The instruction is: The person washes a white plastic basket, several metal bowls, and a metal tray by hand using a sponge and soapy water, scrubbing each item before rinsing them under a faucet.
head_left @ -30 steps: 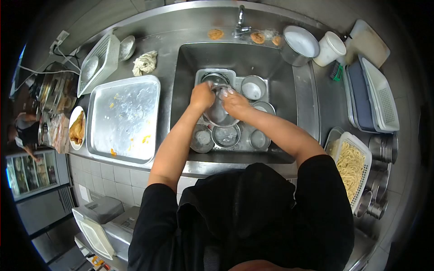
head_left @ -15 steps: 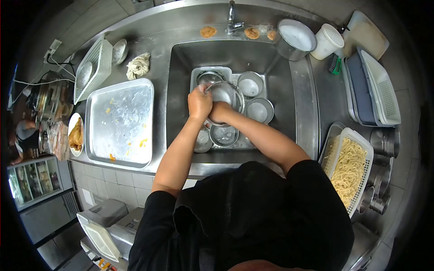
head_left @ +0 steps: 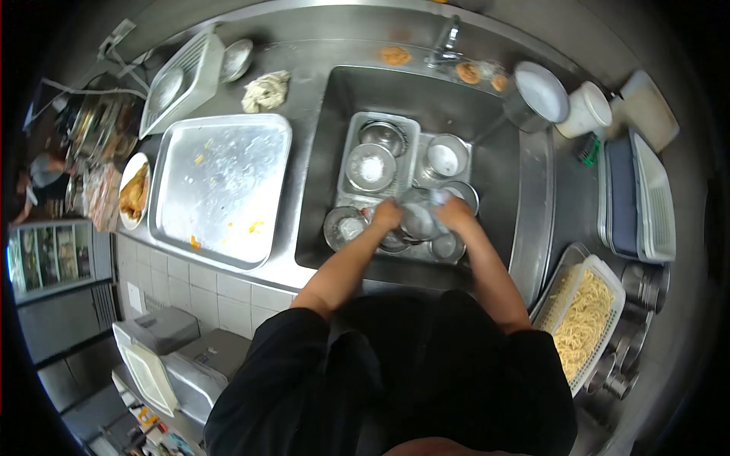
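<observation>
Both hands are low in the steel sink (head_left: 498, 235). Between them is a round metal bowl (head_left: 420, 220), tilted and smeared by motion. My left hand (head_left: 386, 216) is closed on its left side. My right hand (head_left: 456, 213) grips the right side, with a small whitish patch by the fingers that I cannot make out. Left of the hands, a metal bowl (head_left: 370, 167) lies in a pale plastic basket (head_left: 416, 129), in front of another bowl (head_left: 382, 135). More metal containers surround the hands: one at upper right (head_left: 446, 156), one at lower left (head_left: 344, 226) and one at lower right (head_left: 447, 248).
A wet metal tray (head_left: 220, 190) with orange scraps lies left of the sink, below a crumpled cloth (head_left: 265, 92). Behind stand the faucet (head_left: 447, 45), a large pot (head_left: 537, 96) and a white bucket (head_left: 585, 110). Noodles (head_left: 584, 323) fill a basket at right.
My hands have moved right and nearer my body, onto a different bowl. A bowl now shows unheld in the basket where they were. The whole view has shifted and turned.
</observation>
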`<act>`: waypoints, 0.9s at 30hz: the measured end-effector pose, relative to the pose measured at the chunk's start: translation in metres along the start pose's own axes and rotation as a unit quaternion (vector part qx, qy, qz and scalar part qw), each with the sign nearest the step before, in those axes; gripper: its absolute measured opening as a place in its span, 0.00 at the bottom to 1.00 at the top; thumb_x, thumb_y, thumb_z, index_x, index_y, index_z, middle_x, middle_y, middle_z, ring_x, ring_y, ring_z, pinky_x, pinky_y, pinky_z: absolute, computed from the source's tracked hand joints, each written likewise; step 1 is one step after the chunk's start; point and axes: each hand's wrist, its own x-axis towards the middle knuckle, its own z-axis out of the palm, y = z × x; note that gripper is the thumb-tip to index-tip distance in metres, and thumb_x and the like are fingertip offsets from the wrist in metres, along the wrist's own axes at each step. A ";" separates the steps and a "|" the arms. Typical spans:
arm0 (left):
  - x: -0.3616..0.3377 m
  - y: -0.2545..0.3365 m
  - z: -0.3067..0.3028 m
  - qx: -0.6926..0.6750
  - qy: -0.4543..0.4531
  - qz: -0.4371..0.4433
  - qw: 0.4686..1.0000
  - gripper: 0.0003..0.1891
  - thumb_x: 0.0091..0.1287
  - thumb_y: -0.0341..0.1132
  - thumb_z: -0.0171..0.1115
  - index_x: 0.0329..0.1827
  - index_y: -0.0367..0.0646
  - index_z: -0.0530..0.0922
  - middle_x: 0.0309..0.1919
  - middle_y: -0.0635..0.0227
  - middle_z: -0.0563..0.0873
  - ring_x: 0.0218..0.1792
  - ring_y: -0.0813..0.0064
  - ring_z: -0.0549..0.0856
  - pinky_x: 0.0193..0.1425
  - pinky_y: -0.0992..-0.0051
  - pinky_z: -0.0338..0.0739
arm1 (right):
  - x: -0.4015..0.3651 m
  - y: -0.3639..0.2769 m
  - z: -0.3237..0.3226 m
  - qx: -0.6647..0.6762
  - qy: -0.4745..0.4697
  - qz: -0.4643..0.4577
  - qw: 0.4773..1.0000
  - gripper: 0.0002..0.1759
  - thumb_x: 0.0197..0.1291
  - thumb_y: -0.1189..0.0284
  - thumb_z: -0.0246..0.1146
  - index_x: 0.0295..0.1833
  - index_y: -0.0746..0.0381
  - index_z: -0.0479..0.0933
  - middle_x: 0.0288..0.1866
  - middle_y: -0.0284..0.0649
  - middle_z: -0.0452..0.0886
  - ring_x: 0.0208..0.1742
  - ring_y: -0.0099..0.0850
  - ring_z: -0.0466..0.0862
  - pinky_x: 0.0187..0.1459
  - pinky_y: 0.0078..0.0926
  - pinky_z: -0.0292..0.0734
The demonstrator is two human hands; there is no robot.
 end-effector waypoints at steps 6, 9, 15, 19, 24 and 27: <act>-0.020 0.062 -0.046 -0.043 0.012 0.119 0.992 0.22 0.64 0.51 0.56 0.43 0.38 0.78 0.36 0.50 0.84 0.42 0.53 0.82 0.47 0.63 0.74 | -0.021 0.050 -0.022 0.207 -0.001 0.035 0.978 0.22 0.53 0.63 0.59 0.50 0.65 0.73 0.34 0.46 0.80 0.29 0.34 0.81 0.25 0.30 0.75; -0.027 0.105 -0.128 -0.089 0.103 0.170 0.976 0.18 0.64 0.47 0.56 0.43 0.39 0.79 0.37 0.51 0.84 0.43 0.53 0.82 0.47 0.62 0.75 | -0.035 0.045 -0.037 0.285 0.034 0.019 0.958 0.16 0.55 0.67 0.59 0.47 0.64 0.72 0.29 0.38 0.78 0.22 0.24 0.77 0.17 0.23 0.71; 0.008 0.090 -0.318 -0.054 0.427 0.203 0.879 0.22 0.65 0.49 0.55 0.43 0.36 0.79 0.38 0.47 0.83 0.43 0.51 0.82 0.45 0.60 0.75 | -0.037 0.051 -0.047 0.334 0.061 -0.008 0.941 0.13 0.57 0.67 0.58 0.45 0.64 0.73 0.28 0.36 0.78 0.24 0.23 0.77 0.19 0.23 0.72; 0.017 0.043 -0.435 0.058 0.554 0.108 0.824 0.20 0.64 0.49 0.56 0.37 0.37 0.80 0.35 0.51 0.84 0.38 0.52 0.82 0.43 0.59 0.75 | -0.040 0.057 -0.048 0.354 0.078 -0.008 0.932 0.12 0.57 0.68 0.58 0.44 0.63 0.73 0.29 0.34 0.77 0.25 0.22 0.75 0.22 0.21 0.71; 0.039 -0.024 -0.556 0.145 0.569 -0.009 0.809 0.23 0.63 0.52 0.54 0.44 0.39 0.80 0.40 0.50 0.83 0.44 0.51 0.82 0.49 0.59 0.74 | -0.052 0.048 -0.054 0.394 0.094 0.013 0.914 0.10 0.57 0.70 0.58 0.43 0.63 0.73 0.30 0.32 0.76 0.27 0.21 0.73 0.27 0.21 0.70; 0.065 -0.070 -0.604 0.250 0.514 -0.054 0.819 0.24 0.61 0.51 0.56 0.48 0.38 0.79 0.47 0.48 0.81 0.51 0.50 0.79 0.55 0.59 0.72 | -0.054 0.046 -0.056 0.354 0.136 0.024 0.925 0.10 0.58 0.70 0.58 0.43 0.63 0.73 0.29 0.32 0.76 0.28 0.21 0.73 0.29 0.22 0.70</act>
